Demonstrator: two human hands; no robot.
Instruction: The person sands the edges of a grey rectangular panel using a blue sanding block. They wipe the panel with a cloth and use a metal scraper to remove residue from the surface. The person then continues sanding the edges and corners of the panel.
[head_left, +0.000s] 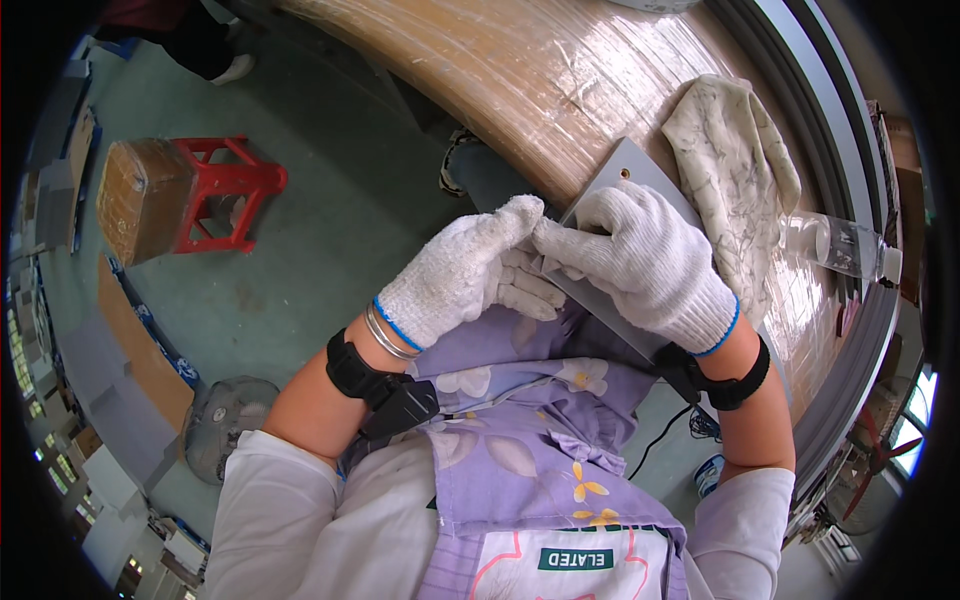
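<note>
Head view: green floor [330, 230] extends to the left of the gray panel [648, 174], which serves as the reference for all positions. A film-wrapped counter [480, 50] runs beyond and to the right of the panel; the panel lies at its edge, one end reaching toward the wearer's lap. Purple floral apron cloth [520, 440] lies on the near side of the panel. Well to the left of the panel is a red stool [262, 180], with a brown taped box [148, 205] touching its seat end. A fan [232, 425] is on the floor, left of and nearer than the panel. Patterned pale cloth [735, 150] lies rumpled just right of the panel.

Both hands wear white knit gloves. Right hand [645, 255] is over the panel, fingers bent, index finger directed at the left hand. Left hand [450, 270] is at the panel's left edge, half curled, thumb raised, fingertips close to the right hand's. Whether either hand grips the panel or a small part cannot be determined; the fingers obscure it. A clear bottle [850, 247] lies right of the panel, past the cloth. One small brass-coloured fitting [624, 174] shows near the panel's far corner.
</note>
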